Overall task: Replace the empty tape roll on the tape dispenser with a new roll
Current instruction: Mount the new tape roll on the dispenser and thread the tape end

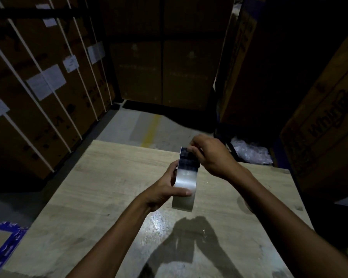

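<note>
**New roll in hand, free end being sought**

The tape roll [186, 177] is held up on edge above the wooden surface [100, 177], clear of it, its shiny outer band turned toward the camera. The left hand [165, 189] cradles it from the left side, thumb laid across the lower face and fingers [174, 165] wrapped behind — closed around the roll. The right hand [211, 155] comes over the top, its fingertips pinched together at the roll's upper edge, apparently on the loose end of the tape or picking for it.

Judging from that, the step in hand is freeing the tape's start before loading. The risks: a nail could split the film so that only a sliver peels; a freed end could fold back and stick to itself or to the fingers; and the glossy roll could slip in the left-hand grip if the pull is sharp.

Much cannot be made out. No dispenser shows anywhere, nor any empty core — whether the old roll is already off cannot be told. The right fingertips hide the exact spot they pinch, so whether any tape has lifted is unclear. The room is dim; the stacked cartons [48, 87] around are mostly shadow, and both forearms run off the bottom edge.
</note>
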Demonstrator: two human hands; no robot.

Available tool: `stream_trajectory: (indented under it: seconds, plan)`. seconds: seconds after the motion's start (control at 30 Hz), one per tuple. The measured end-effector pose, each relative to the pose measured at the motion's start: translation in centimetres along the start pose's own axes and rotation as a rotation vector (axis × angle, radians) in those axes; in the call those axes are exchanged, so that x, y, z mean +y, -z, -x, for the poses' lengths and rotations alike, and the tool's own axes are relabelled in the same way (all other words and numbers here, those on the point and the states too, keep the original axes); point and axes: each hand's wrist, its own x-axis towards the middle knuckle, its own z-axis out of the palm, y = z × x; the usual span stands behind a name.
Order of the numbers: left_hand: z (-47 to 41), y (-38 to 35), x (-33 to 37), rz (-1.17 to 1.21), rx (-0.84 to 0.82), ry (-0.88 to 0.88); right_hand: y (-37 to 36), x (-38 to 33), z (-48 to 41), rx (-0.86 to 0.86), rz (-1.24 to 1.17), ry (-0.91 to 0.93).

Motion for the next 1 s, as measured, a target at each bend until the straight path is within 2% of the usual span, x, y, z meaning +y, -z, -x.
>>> stream_trajectory:
  seconds: [0.2, 0.3, 0.43, 0.63, 0.83, 1.0]
  plan:
    - [-0.6, -0.1, 1.0, 0.022, 0.088, 0.061, -0.4, -0.5, -0.2, -0.002, 0.069, -0.001]
    - [-1.1, 0.2, 1.1, -0.047, 0.138, 0.052, -0.4, -0.8, 0.0, -0.065, 0.062, 0.007]
    - [-1.4, 0.8, 1.6, -0.084, 0.074, -0.034, 0.3, -1.4, 0.1, -0.156, 0.074, 0.028]
    - [-1.6, 0.7, 2.7, -0.075, 0.006, -0.111, 1.6, -2.0, -0.6, -0.158, 0.085, 0.042]
    - [-2.3, -0.2, 1.9, 0.104, 0.093, -0.180, 2.7, -2.4, -0.9, -0.142, 0.040, 0.078]
    - [-2.6, 0.0, 2.5, 0.247, 0.111, -0.128, 3.4, -3.5, -1.2, -0.120, -0.038, 0.068]
